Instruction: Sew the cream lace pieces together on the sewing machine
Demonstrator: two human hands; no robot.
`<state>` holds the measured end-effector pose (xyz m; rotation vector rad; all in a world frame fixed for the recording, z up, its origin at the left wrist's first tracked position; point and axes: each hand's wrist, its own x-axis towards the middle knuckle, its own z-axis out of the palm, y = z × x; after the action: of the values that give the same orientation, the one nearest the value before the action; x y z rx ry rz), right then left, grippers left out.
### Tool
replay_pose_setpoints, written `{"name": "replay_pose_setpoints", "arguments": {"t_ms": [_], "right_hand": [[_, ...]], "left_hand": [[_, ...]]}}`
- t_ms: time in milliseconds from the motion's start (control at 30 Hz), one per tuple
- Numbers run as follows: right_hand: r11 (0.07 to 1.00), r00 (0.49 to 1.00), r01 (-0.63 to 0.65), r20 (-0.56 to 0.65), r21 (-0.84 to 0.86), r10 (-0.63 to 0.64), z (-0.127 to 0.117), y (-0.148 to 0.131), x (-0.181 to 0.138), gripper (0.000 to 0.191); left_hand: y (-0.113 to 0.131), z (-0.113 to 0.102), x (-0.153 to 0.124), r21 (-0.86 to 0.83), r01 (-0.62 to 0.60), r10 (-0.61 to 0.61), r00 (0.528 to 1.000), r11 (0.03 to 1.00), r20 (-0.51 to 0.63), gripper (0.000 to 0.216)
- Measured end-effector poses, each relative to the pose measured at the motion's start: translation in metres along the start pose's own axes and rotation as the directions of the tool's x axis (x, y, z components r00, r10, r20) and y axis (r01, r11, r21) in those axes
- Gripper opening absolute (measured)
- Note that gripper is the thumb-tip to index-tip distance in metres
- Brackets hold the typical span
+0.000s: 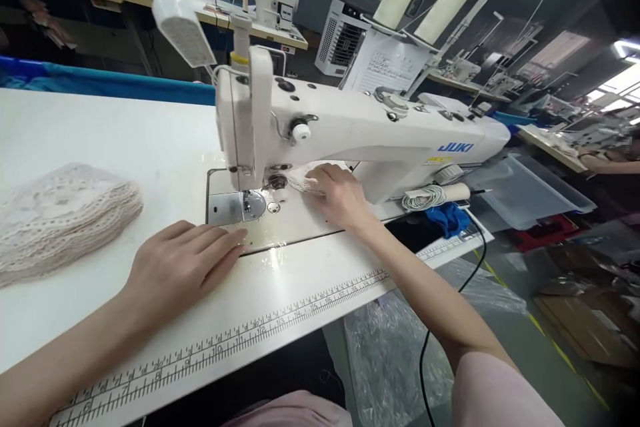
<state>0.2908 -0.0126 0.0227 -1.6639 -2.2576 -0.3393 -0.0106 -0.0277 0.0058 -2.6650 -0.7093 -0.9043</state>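
A white JUKI sewing machine (360,127) stands on the white table (125,147). My left hand (183,263) lies flat, fingers stretched toward the needle plate (253,205), holding nothing. My right hand (337,195) reaches under the machine's arm, fingers curled on a small white lace piece (303,181) lying on the machine bed. At the left edge of the table rests a stack of pale lace pieces (60,217).
A printed ruler (240,337) runs along the table's front edge. A coiled white cord (425,198) and blue cloth (450,217) lie right of the machine. A lamp head (183,30) hangs above. Clear plastic bags (395,347) sit below. Another person's arm (607,163) shows far right.
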Motion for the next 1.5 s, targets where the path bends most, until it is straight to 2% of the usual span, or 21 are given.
{"name": "replay_pose_setpoints", "arguments": {"t_ms": [167, 433, 567, 667, 700, 733, 767, 833, 900, 967, 1000, 1033, 1100, 1167, 1233, 1267, 1333, 1367, 1400, 1433, 1500], "right_hand": [[0.998, 0.999, 0.023, 0.038, -0.052, -0.021, 0.014, -0.01, 0.012, 0.019], [0.991, 0.995, -0.096, 0.031, 0.094, 0.094, 0.014, -0.015, 0.023, 0.017], [0.968, 0.992, -0.111, 0.089, 0.225, 0.093, 0.001, -0.032, 0.012, 0.016], [0.889, 0.975, -0.097, 0.222, 0.448, -0.006, -0.009, -0.057, -0.006, 0.011], [0.72, 0.949, -0.169, 0.309, 0.673, -0.067, -0.013, -0.066, -0.013, 0.008], [0.51, 0.915, -0.272, 0.384, 0.816, -0.126, -0.016, -0.075, -0.02, 0.009], [0.303, 0.885, -0.38, 0.438, 0.874, -0.155, -0.019, -0.084, -0.027, 0.013], [-0.06, 0.813, -0.571, 0.553, 0.819, -0.184, -0.024, -0.098, -0.04, 0.021], [-0.255, 0.732, -0.68, 0.653, 0.687, -0.193, -0.029, -0.105, -0.051, 0.025], [-0.353, 0.684, -0.717, 0.703, 0.601, -0.194, -0.032, -0.107, -0.06, 0.028], [-0.374, 0.67, -0.726, 0.718, 0.578, -0.19, -0.032, -0.106, -0.064, 0.028], [-0.379, 0.659, -0.733, 0.73, 0.566, -0.184, -0.033, -0.105, -0.068, 0.029], [-0.346, 0.636, -0.754, 0.752, 0.558, -0.174, -0.033, -0.1, -0.075, 0.028], [-0.285, 0.607, -0.787, 0.768, 0.547, -0.203, -0.035, -0.093, -0.081, 0.025], [-0.208, 0.549, -0.836, 0.779, 0.509, -0.302, -0.04, -0.085, -0.086, 0.022], [-0.143, 0.504, -0.861, 0.783, 0.487, -0.364, -0.044, -0.082, -0.087, 0.021], [0.065, 0.402, -0.875, 0.795, 0.48, -0.454, -0.054, -0.076, -0.085, 0.019], [0.151, 0.393, -0.85, 0.798, 0.505, -0.456, -0.058, -0.075, -0.082, 0.018], [0.217, 0.42, -0.812, 0.8, 0.542, -0.429, -0.062, -0.074, -0.077, 0.017], [0.263, 0.49, -0.76, 0.791, 0.594, -0.367, -0.064, -0.075, -0.07, 0.016], [0.353, 0.689, -0.622, 0.703, 0.699, -0.176, -0.061, -0.08, -0.053, 0.014]], "left_hand": [[-0.007, -0.004, -0.006, 0.051, 0.031, -0.029, 0.999, 0.998, -0.043, 0.013], [-0.01, -0.006, -0.006, 0.06, 0.003, 0.0, 0.999, 0.998, -0.051, 0.012], [-0.007, -0.002, -0.009, 0.008, 0.05, -0.05, 0.998, 0.999, -0.027, 0.019], [-0.003, 0.003, -0.009, -0.117, 0.079, -0.071, 0.995, 0.99, 0.071, 0.039], [-0.002, 0.005, -0.009, -0.173, 0.103, -0.083, 0.99, 0.98, 0.117, 0.045], [-0.002, 0.005, -0.009, -0.237, 0.137, -0.099, 0.981, 0.962, 0.168, 0.046], [-0.003, 0.005, -0.009, -0.316, 0.178, -0.111, 0.969, 0.932, 0.219, 0.042], [-0.007, 0.003, -0.01, -0.51, 0.296, -0.133, 0.934, 0.808, 0.331, 0.025], [-0.012, -0.003, -0.009, -0.67, 0.457, -0.155, 0.874, 0.585, 0.461, 0.017], [-0.014, -0.009, -0.005, -0.712, 0.615, -0.185, 0.786, 0.339, 0.59, 0.018], [-0.013, -0.012, -0.003, -0.7, 0.669, -0.201, 0.743, 0.251, 0.638, 0.02], [-0.012, -0.014, 0.0, -0.678, 0.708, -0.216, 0.706, 0.198, 0.674, 0.023], [-0.008, -0.016, 0.005, -0.619, 0.761, -0.266, 0.649, 0.194, 0.713, 0.026], [-0.006, -0.013, 0.008, -0.569, 0.77, -0.35, 0.638, 0.289, 0.686, 0.032], [-0.006, -0.01, 0.008, -0.502, 0.771, -0.408, 0.634, 0.391, 0.657, 0.032], [-0.008, -0.008, 0.007, -0.478, 0.771, -0.415, 0.633, 0.422, 0.654, 0.031], [-0.011, -0.006, 0.004, -0.459, 0.764, -0.403, 0.635, 0.453, 0.659, 0.028], [-0.012, -0.005, 0.003, -0.464, 0.757, -0.39, 0.642, 0.46, 0.661, 0.027], [-0.013, -0.005, 0.002, -0.477, 0.746, -0.377, 0.654, 0.465, 0.656, 0.026], [-0.013, -0.005, 0.001, -0.495, 0.733, -0.365, 0.67, 0.468, 0.647, 0.025], [-0.013, -0.005, 0.001, -0.533, 0.708, -0.334, 0.697, 0.464, 0.634, 0.025]]}}
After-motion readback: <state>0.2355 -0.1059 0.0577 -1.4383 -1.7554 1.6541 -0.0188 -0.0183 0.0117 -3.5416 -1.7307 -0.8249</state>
